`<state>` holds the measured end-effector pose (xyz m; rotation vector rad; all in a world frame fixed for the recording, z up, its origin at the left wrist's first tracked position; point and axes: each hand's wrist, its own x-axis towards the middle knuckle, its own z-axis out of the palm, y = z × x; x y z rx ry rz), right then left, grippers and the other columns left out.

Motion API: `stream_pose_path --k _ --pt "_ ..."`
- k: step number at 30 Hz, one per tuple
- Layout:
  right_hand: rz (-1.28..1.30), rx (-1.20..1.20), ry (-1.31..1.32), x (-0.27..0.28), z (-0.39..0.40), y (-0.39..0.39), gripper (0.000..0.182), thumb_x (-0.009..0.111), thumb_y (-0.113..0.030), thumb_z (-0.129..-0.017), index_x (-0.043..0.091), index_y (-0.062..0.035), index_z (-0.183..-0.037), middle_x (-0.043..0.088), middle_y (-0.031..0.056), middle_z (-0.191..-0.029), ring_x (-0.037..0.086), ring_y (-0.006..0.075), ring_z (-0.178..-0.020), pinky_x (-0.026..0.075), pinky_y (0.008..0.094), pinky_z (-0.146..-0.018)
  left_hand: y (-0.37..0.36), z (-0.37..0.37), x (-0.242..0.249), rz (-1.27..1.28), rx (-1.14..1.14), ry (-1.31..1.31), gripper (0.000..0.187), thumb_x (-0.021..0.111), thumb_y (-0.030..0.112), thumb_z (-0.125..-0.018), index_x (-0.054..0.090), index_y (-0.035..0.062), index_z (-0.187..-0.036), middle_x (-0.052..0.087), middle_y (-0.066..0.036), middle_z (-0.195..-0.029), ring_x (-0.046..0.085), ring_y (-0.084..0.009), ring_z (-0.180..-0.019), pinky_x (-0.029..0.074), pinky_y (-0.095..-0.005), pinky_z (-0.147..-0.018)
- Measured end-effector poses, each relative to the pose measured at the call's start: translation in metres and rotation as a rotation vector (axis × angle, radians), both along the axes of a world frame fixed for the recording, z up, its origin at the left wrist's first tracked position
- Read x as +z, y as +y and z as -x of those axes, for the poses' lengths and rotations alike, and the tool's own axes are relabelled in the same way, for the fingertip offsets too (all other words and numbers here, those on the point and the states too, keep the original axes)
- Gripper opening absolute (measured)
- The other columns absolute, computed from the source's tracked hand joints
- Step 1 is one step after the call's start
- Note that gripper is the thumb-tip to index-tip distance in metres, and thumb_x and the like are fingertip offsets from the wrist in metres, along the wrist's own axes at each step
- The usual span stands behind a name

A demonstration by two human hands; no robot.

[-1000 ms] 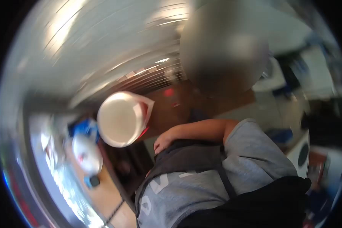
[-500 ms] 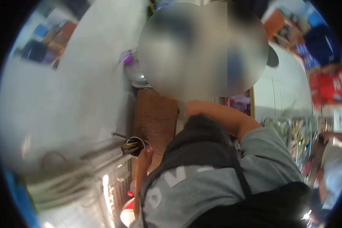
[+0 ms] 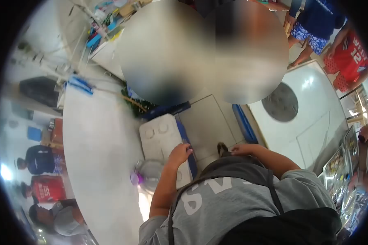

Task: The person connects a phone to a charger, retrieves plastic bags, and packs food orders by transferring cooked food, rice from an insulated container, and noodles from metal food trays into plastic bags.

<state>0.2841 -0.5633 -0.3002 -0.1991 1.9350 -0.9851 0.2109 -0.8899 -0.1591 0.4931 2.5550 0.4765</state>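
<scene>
My left hand (image 3: pixel 180 154) hangs over the edge of a white cooler (image 3: pixel 158 132) with a blue side and round recesses in its lid. Its fingers are curled in, with nothing showing in them. Below the recesses, a round metal pot or lid (image 3: pixel 150 171) with a purple part (image 3: pixel 135 178) sits beside my left forearm. My right hand (image 3: pixel 242 149) is low in front of my dark apron (image 3: pixel 237 161), its fingers loosely extended and holding nothing visible. A shoe tip (image 3: pixel 221 148) shows on the floor between my hands.
A white wall panel (image 3: pixel 98 163), reflecting people, rises at left. At right is a white counter (image 3: pixel 302 94) with a dark round plate (image 3: pixel 280 102); metal food trays (image 3: pixel 335 167) stand nearby. A blue board (image 3: pixel 243 123) leans by the tiled floor (image 3: pixel 206 122). People stand at upper right.
The view has turned and moved forward, from a brown wooden surface to the cooler. My left hand has left the container of utensils. My right hand has come down to my apron.
</scene>
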Motion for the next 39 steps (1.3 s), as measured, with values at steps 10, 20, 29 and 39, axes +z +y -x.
stream_pose_path --k 10,20,29,39 --pt "0.160 -0.244 0.035 0.137 0.354 0.002 0.055 0.054 -0.042 -0.081 0.045 -0.0081 -0.123 0.055 0.0116 -0.112 0.053 0.0226 -0.098 0.045 0.0334 -0.077 0.115 0.309 -0.003 -0.202 -0.106 -0.105 0.030 0.055 0.030 -0.080 0.060 0.0056 -0.098 0.063 -0.015 -0.089 0.060 -0.0295 -0.083 0.047 -0.0355 -0.073" --pt "-0.428 -0.505 0.439 -0.055 0.371 0.226 0.033 0.054 -0.030 -0.077 0.061 0.0003 -0.088 0.061 0.0185 -0.089 0.056 0.0338 -0.092 0.043 0.0421 -0.079 0.341 0.698 0.040 -0.119 -0.419 0.047 0.025 0.052 0.025 -0.081 0.063 0.0049 -0.091 0.062 -0.017 -0.092 0.058 -0.0328 -0.088 0.047 -0.0402 -0.076" --pt "-0.378 -1.644 -0.412 -0.029 0.532 0.344 0.032 0.053 -0.033 -0.081 0.051 -0.0071 -0.100 0.055 0.0105 -0.089 0.054 0.0233 -0.083 0.042 0.0371 -0.069 0.470 1.011 -0.006 0.006 -0.400 -0.009 0.039 0.049 0.031 -0.082 0.061 -0.0025 -0.098 0.057 -0.020 -0.106 0.054 -0.0346 -0.099 0.043 -0.0417 -0.085" --pt "0.456 -0.765 0.012 0.215 1.241 0.334 0.044 0.051 -0.035 -0.087 0.044 -0.0143 -0.125 0.051 0.0037 -0.116 0.049 0.0129 -0.101 0.039 0.0253 -0.079 0.456 1.382 0.001 -0.222 0.496 0.139 0.028 0.059 0.018 -0.069 0.064 -0.0035 -0.086 0.059 -0.026 -0.095 0.058 -0.0368 -0.090 0.046 -0.0413 -0.077"
